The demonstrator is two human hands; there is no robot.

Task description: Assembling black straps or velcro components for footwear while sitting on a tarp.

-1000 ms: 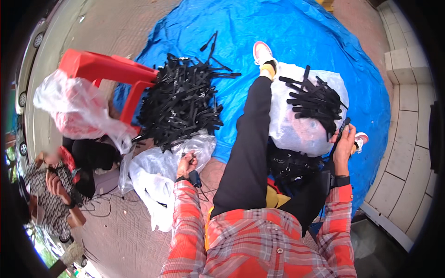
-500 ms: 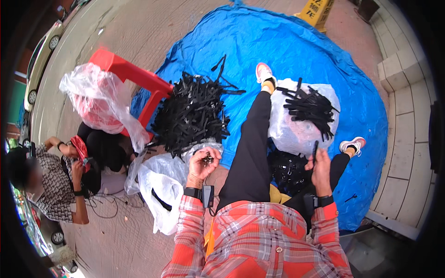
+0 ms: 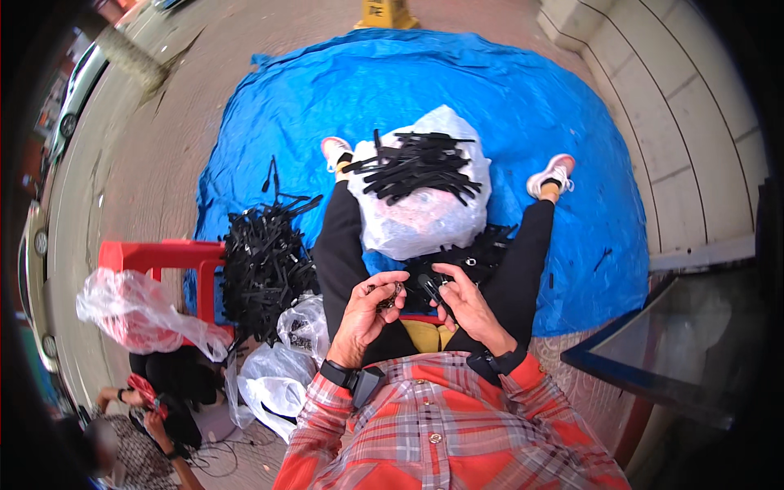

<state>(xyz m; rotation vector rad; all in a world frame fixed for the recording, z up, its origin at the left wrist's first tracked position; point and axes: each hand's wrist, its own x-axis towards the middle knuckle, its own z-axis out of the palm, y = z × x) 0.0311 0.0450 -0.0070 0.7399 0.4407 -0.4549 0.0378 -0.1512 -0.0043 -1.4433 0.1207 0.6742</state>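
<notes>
Over the near edge of the blue tarp [image 3: 580, 269], the left hand [image 3: 363, 320] has its fingers closed around some small metal pieces [image 3: 382, 296], and the right hand [image 3: 472, 314] has its fingers clamped on a black strap [image 3: 429, 287], just beside the left fingertips. Toward the tarp's middle sits a white plastic bag [image 3: 425, 220] with a bundle of black straps [image 3: 420, 167] on top, while a larger heap [image 3: 265, 261] lies by the left edge, next to a red stool [image 3: 155, 255]
</notes>
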